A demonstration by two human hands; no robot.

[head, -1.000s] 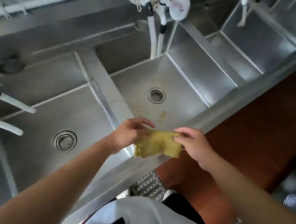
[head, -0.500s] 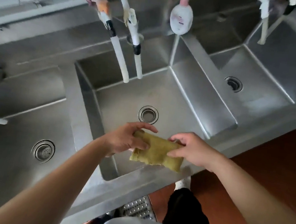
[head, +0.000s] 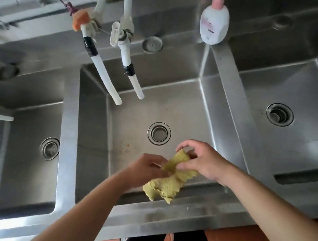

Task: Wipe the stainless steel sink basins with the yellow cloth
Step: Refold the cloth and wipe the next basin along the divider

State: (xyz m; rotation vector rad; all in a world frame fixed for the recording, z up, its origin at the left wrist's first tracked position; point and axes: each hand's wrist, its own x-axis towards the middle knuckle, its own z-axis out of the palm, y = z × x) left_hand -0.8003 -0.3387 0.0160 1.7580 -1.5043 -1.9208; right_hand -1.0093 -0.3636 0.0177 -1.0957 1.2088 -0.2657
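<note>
Bunching the yellow cloth (head: 167, 182) above the middle basin (head: 176, 110), left hand (head: 146, 170) and right hand (head: 199, 160) both pinch it. Wiping looks unstarted. Next, press it onto the stained floor.

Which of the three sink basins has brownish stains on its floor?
The middle basin, the one under both hands and the yellow cloth. Its stains sit left of the drain; the others look unstained.

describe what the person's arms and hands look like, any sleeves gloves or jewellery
Both forearms are bare as far as the frame shows, with no sleeve visible on either. The left hand and right hand wear no gloves, and no ring, watch or bracelet can be seen on the fingers or wrists. The upper arms lie outside the picture, so anything worn there cannot be told.
</note>
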